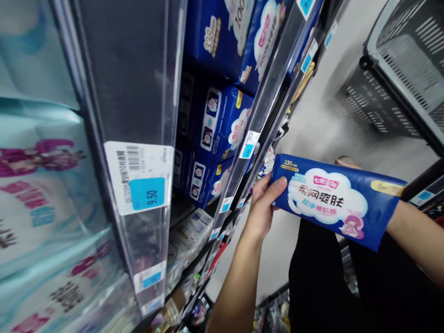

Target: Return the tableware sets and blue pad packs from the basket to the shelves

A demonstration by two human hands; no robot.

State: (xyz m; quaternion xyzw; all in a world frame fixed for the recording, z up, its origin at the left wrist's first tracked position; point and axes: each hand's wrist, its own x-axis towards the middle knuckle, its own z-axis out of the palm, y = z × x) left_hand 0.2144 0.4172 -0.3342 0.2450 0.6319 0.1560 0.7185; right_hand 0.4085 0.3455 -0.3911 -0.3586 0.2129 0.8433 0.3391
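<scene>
Left hand (264, 209): our fingers and thumb clamp one end of the blue sanitary pad pack (333, 201).
Right hand (346, 163): our fingertips curl over the pack's upper edge.
Pack: held between our hands, beside the shelf (138, 178).
Shelf: stacked blue packs (218, 125) behind clear strips.
Floor: grey shopping basket (391, 78), contents unclear.

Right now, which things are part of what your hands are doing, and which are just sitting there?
In use: left hand, right hand, blue packet of pads.

Just sitting there: price tag, shelved blue packets, pale teal packets, gray basket.
</scene>
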